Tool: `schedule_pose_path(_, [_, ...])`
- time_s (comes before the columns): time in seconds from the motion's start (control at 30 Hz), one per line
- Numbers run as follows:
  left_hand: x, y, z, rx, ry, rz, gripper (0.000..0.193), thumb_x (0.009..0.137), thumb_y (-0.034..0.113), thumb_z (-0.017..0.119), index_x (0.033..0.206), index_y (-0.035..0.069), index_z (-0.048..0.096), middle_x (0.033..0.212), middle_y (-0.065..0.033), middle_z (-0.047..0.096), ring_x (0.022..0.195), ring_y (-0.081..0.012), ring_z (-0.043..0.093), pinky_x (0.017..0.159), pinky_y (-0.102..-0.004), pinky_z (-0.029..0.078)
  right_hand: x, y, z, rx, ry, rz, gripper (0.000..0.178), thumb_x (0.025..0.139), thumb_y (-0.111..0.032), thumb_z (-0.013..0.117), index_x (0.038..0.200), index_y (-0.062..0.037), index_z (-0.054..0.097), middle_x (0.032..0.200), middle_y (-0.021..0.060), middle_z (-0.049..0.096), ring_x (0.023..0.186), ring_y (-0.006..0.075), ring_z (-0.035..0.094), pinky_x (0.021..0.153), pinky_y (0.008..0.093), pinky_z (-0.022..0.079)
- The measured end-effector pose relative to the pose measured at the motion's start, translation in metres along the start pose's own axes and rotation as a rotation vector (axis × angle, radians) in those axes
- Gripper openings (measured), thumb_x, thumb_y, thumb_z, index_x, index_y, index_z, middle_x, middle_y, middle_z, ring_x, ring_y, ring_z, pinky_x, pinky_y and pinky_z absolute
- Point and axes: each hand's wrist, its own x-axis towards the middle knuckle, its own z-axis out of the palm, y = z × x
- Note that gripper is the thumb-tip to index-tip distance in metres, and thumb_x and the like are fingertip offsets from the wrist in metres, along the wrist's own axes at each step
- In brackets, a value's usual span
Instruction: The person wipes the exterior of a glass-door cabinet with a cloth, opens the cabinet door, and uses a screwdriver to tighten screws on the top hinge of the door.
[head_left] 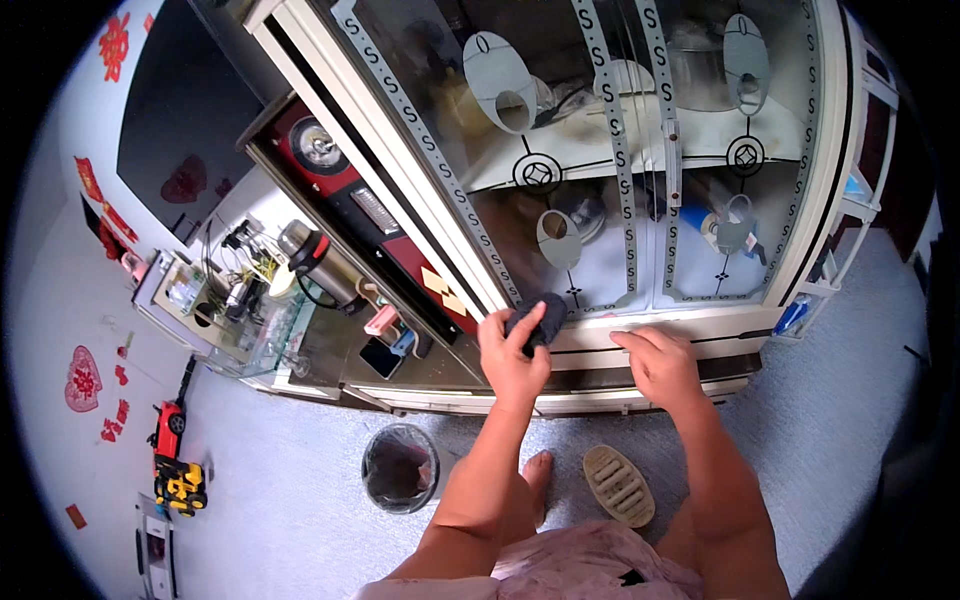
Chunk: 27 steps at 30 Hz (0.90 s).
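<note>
My left hand [512,355] grips a dark grey cloth [538,317] and presses it against the lower frame of a white glass-door cabinet [560,335]. My right hand [660,362] lies flat, fingers spread, on the cabinet's white ledge just to the right of the cloth. Behind the patterned glass doors [610,150] are shelves with dishes, pots and a blue item, all blurred by reflections.
A round waste bin [400,468] stands on the grey floor to my lower left. A slipper [618,486] lies by my bare foot [538,470]. To the left, a low unit holds a steel thermos [322,262], a phone [381,357] and clutter. Toy trucks [176,470] sit far left.
</note>
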Motion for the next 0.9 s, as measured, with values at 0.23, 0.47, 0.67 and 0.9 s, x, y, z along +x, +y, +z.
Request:
schedule_pose_path(0.23, [0.020,-0.010,-0.019,-0.009,0.466,0.153,0.051,0.083,-0.001,0.070,0.133,0.008,0.071,0.122,-0.0165,0.053,0.113,-0.0340,0.055,0.104,-0.0409,0.044,0.001,-0.002,0.000,-0.022,0.093,-0.044,0.031,0.082,0.003,0.069,0.110,-0.0086,0.076,0.094,0.0097,0.071,0.077,0.0313,0.070,0.068,0.0437,0.056])
schedule_pose_path(0.47, [0.034,-0.039,-0.012,0.145,0.431,0.032,0.071,0.073,-0.010,0.065,0.140,0.014,0.068,0.133,-0.0195,0.049,0.121,-0.0395,0.055,0.110,-0.0434,0.043,-0.003,0.000,0.005,-0.036,-0.036,-0.007,0.030,0.082,0.002,0.069,0.109,-0.0089,0.077,0.093,0.0081,0.070,0.078,0.0295,0.069,0.068,0.0413,0.056])
schedule_pose_path(0.67, [0.011,-0.042,0.006,0.215,0.353,-0.002,0.069,0.073,-0.009,0.069,0.138,0.011,0.060,0.134,-0.0219,0.048,0.123,-0.0440,0.051,0.111,-0.0466,0.041,-0.001,0.002,0.009,-0.008,-0.018,0.016,0.028,0.084,0.002,0.068,0.109,-0.0080,0.076,0.094,0.0084,0.070,0.079,0.0298,0.069,0.069,0.0418,0.056])
schedule_pose_path(0.9, [-0.014,-0.027,0.005,0.241,0.068,-0.064,0.065,0.070,-0.009,0.072,0.130,0.002,0.052,0.128,-0.0241,0.051,0.121,-0.0478,0.053,0.101,-0.0504,0.047,0.003,0.004,0.016,0.002,0.013,0.004,0.028,0.084,0.002,0.070,0.109,-0.0082,0.076,0.094,0.0082,0.071,0.079,0.0296,0.070,0.070,0.0415,0.057])
